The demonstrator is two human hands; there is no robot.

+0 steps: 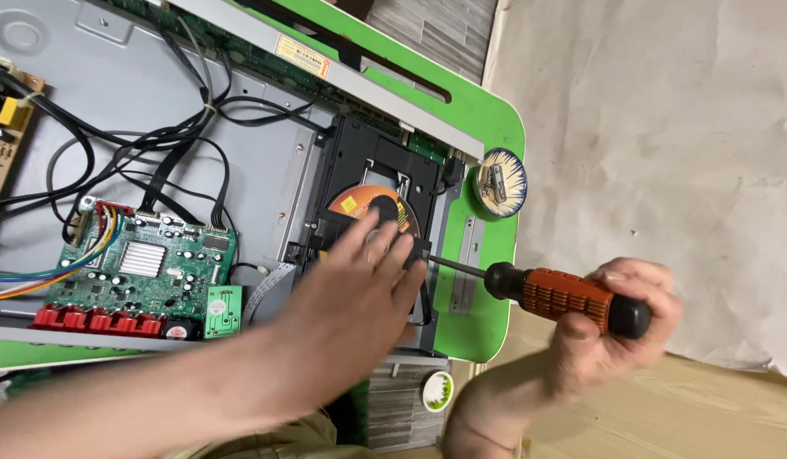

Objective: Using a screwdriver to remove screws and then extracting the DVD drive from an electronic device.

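Left hand (359, 289) lies flat on the black disc drive (376, 212) (steadying it); right hand (614, 327) grips an orange-handled screwdriver (563, 293), tip at the drive's edge.

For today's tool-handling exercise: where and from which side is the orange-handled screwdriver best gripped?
Grip the screwdriver by its ribbed orange handle, coming from the butt end on the picture's right, as the right hand does; the thin shaft points left into the disc drive.
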